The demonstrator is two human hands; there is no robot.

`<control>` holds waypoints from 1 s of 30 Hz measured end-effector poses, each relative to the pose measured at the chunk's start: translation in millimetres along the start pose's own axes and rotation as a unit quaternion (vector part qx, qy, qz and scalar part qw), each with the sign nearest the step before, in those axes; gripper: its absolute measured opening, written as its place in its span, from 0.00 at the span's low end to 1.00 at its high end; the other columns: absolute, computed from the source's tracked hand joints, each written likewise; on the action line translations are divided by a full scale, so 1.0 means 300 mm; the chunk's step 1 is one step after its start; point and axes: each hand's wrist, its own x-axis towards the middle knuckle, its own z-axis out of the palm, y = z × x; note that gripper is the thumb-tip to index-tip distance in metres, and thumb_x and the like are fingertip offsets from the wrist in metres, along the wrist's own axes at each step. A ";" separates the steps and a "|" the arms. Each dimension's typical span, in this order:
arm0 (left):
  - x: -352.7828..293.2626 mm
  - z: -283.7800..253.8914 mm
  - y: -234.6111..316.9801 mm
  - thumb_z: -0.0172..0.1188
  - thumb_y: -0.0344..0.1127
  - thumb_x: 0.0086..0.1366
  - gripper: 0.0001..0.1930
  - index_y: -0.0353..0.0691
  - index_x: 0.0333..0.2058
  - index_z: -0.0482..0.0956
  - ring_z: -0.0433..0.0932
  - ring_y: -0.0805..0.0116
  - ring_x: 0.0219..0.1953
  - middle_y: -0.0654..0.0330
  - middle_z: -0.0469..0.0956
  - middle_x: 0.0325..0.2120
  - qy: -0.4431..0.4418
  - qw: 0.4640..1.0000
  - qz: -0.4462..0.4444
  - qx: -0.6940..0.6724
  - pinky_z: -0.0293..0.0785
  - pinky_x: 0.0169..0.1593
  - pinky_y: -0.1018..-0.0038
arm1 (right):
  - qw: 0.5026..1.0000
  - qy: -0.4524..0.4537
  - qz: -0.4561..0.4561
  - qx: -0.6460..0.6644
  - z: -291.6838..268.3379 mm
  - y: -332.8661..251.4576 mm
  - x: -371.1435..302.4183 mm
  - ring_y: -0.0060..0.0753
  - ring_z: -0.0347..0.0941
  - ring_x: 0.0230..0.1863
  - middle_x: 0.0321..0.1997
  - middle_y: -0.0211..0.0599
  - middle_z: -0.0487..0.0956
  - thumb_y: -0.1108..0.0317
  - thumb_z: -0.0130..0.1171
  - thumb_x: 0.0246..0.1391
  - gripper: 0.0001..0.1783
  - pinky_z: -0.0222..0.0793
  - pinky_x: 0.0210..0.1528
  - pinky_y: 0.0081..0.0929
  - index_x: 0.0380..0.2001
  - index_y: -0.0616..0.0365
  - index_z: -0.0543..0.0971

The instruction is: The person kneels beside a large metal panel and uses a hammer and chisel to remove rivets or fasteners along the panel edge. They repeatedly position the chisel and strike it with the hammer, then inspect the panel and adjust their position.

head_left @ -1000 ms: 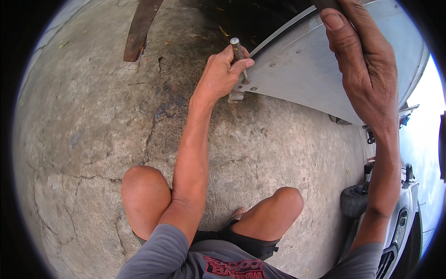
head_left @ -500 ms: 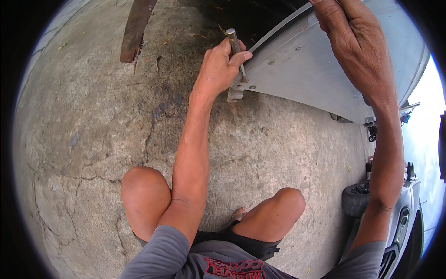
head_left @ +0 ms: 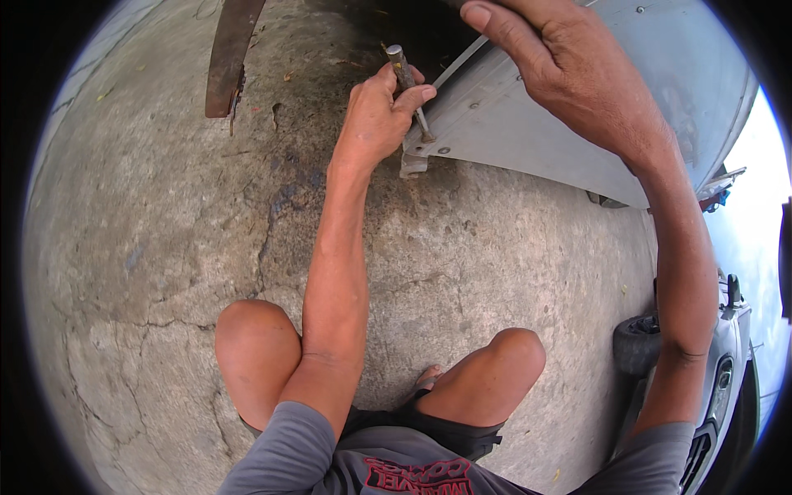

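"Cracked concrete (head_left: 165,223) below. Where's the chisel (head_left: 403,76)?"
"Pinched between the left hand's (head_left: 375,120) thumb and fingers, tip at the grey sheet-metal panel's (head_left: 528,136) corner."
"Right hand (head_left: 582,78)?"
"Above the panel, fingertips cropped; can't tell its grip."

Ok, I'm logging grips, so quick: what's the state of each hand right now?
Left hand: closed, holding a chisel-like metal tool.
Right hand: cut off by the picture's top edge; its grip cannot be told.
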 end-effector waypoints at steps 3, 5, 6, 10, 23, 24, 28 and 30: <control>0.020 -0.004 -0.023 0.67 0.36 0.69 0.10 0.36 0.40 0.81 0.79 0.74 0.33 0.61 0.84 0.28 0.007 1.000 -0.003 0.006 0.74 0.39 0.71 | 0.994 -0.105 0.029 -0.021 -0.058 0.004 0.003 0.53 0.81 0.49 0.51 0.53 0.84 0.58 0.47 0.75 0.28 0.73 0.57 0.44 0.72 0.57 0.67; 0.013 -0.007 -0.059 0.67 0.36 0.70 0.10 0.36 0.41 0.81 0.80 0.74 0.34 0.60 0.84 0.29 -0.006 0.999 -0.026 0.035 0.74 0.39 0.71 | 0.998 -0.059 0.016 -0.009 -0.019 0.040 0.018 0.55 0.81 0.48 0.49 0.52 0.85 0.58 0.47 0.75 0.28 0.73 0.56 0.44 0.72 0.57 0.67; 0.015 -0.003 -0.079 0.66 0.36 0.70 0.10 0.36 0.41 0.81 0.80 0.73 0.35 0.59 0.84 0.30 -0.012 0.998 -0.038 0.049 0.74 0.40 0.71 | 1.000 -0.003 -0.012 -0.020 -0.011 0.045 -0.002 0.54 0.81 0.49 0.50 0.53 0.85 0.58 0.47 0.75 0.28 0.73 0.57 0.43 0.71 0.58 0.67; -0.019 0.015 -0.122 0.67 0.36 0.69 0.10 0.35 0.42 0.81 0.82 0.72 0.36 0.58 0.85 0.31 -0.003 0.996 -0.073 -0.057 0.76 0.42 0.71 | 0.994 0.092 -0.050 0.023 -0.002 0.049 -0.092 0.51 0.79 0.57 0.57 0.56 0.82 0.57 0.47 0.75 0.27 0.72 0.60 0.38 0.70 0.59 0.69; -0.081 -0.031 0.135 0.70 0.36 0.67 0.08 0.39 0.39 0.82 0.81 0.75 0.33 0.62 0.86 0.30 -0.084 0.995 0.025 -0.037 0.76 0.36 0.73 | 0.961 0.209 0.135 0.119 0.194 0.228 -0.466 0.19 0.68 0.24 0.30 0.33 0.80 0.53 0.57 0.71 0.27 0.68 0.29 0.25 0.68 0.47 0.75; -0.099 0.006 0.180 0.70 0.36 0.67 0.08 0.40 0.39 0.83 0.80 0.76 0.32 0.62 0.86 0.30 -0.111 0.993 0.027 -0.025 0.75 0.35 0.72 | 0.950 0.225 0.173 0.133 0.197 0.234 -0.523 0.18 0.67 0.23 0.27 0.32 0.78 0.53 0.56 0.71 0.27 0.66 0.27 0.24 0.69 0.48 0.74; -0.157 0.232 0.201 0.63 0.29 0.69 0.07 0.37 0.44 0.80 0.80 0.60 0.31 0.58 0.84 0.33 -0.172 0.964 0.187 0.082 0.76 0.37 0.64 | 0.870 0.331 0.293 0.216 0.277 0.312 -0.749 0.13 0.62 0.20 0.23 0.23 0.70 0.52 0.53 0.73 0.29 0.60 0.23 0.17 0.72 0.51 0.70; -0.180 0.327 0.170 0.59 0.23 0.68 0.11 0.37 0.48 0.77 0.79 0.55 0.38 0.56 0.82 0.37 -0.181 0.944 0.229 0.157 0.78 0.42 0.62 | 0.834 0.367 0.332 0.244 0.336 0.352 -0.848 0.12 0.61 0.20 0.23 0.22 0.69 0.52 0.52 0.74 0.30 0.58 0.21 0.16 0.73 0.53 0.68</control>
